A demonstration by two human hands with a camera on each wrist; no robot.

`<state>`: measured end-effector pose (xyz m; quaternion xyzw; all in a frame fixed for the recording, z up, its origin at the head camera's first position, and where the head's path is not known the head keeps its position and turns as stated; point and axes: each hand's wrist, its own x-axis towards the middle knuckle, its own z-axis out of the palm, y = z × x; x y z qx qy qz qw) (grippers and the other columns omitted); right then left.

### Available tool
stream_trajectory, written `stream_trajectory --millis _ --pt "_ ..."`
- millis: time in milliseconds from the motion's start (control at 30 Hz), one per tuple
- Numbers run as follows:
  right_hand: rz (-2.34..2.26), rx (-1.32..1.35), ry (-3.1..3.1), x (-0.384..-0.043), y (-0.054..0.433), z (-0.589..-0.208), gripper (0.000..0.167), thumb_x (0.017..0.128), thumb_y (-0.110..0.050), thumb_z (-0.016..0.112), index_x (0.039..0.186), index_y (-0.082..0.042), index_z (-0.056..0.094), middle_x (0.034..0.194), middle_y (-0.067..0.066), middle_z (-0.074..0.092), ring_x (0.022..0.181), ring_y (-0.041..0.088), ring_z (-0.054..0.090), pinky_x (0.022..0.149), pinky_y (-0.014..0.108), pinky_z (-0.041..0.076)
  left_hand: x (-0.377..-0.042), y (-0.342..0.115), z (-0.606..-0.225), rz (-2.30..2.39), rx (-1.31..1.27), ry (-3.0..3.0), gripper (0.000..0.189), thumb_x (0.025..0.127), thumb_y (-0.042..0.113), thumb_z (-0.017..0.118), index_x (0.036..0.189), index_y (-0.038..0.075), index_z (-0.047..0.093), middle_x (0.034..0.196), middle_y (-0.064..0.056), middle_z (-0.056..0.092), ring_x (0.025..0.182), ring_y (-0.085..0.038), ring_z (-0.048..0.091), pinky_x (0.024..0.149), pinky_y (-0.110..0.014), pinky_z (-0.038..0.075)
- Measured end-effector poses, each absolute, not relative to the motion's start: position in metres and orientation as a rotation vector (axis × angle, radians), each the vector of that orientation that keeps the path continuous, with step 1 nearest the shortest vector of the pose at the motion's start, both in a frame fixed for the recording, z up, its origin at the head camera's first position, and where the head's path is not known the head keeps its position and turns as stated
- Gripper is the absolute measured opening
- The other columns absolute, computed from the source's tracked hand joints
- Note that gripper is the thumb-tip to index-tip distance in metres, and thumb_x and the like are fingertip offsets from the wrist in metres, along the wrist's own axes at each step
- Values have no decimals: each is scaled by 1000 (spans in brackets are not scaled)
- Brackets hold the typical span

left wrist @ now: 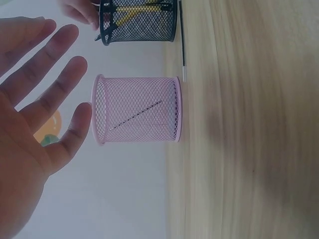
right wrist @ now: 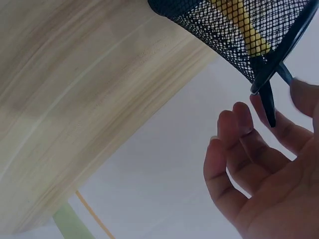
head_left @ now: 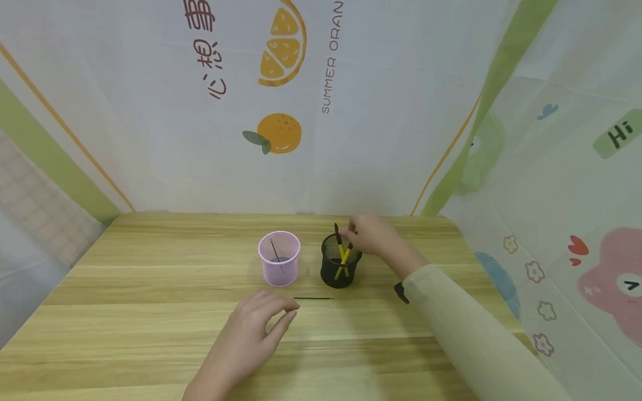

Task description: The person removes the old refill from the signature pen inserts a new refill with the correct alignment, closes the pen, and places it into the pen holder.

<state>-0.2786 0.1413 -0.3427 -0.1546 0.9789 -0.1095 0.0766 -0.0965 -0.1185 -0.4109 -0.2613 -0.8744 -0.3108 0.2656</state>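
My right hand point(head_left: 373, 234) is over the rim of a black mesh pen holder point(head_left: 337, 281). Two yellow pens with black ends stand crossed in it, one black end point(right wrist: 268, 107) lying between my thumb and index finger, which are apart in the right wrist view. Fingers of my left hand point(head_left: 253, 328) are loosely extended above the table and hold nothing. Just past its fingertips a thin dark rod point(head_left: 316, 298) with a pale end lies on the wood. A pink mesh pen holder point(left wrist: 137, 109) stands left of the black one, with another thin dark rod point(left wrist: 137, 115) leaning inside.
Both holders stand on a wood-grain table point(head_left: 165, 289). Behind it hangs a white cloth point(head_left: 361, 167) printed with oranges and lettering. Another printed cloth point(head_left: 582, 195) hangs along the right side.
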Motion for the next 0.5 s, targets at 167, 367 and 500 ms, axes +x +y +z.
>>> stream_trajectory --millis 167,367,500 --pt "-369 -471 2944 -276 146 -346 31 112 -33 55 109 -7 73 90 5 72 69 16 60 61 29 49 -95 -119 -411 -841 -686 -2385 21 90 10 83 101 28 78 101 22 77 98 0 69 87 -34 59" --pt "-429 -472 2925 -273 148 -345 26 112 -24 56 115 -4 73 95 7 72 71 17 58 64 29 49 -95 -119 -411 -863 -683 -2384 21 90 9 83 101 27 78 100 21 77 97 -1 69 86 -34 60" --pt "-455 -473 2922 -270 149 -343 25 111 -20 58 119 -2 73 105 10 75 78 19 62 69 30 52 -95 -119 -411 -868 -680 -2394 21 91 10 83 101 27 78 100 21 77 97 -1 69 87 -34 60"
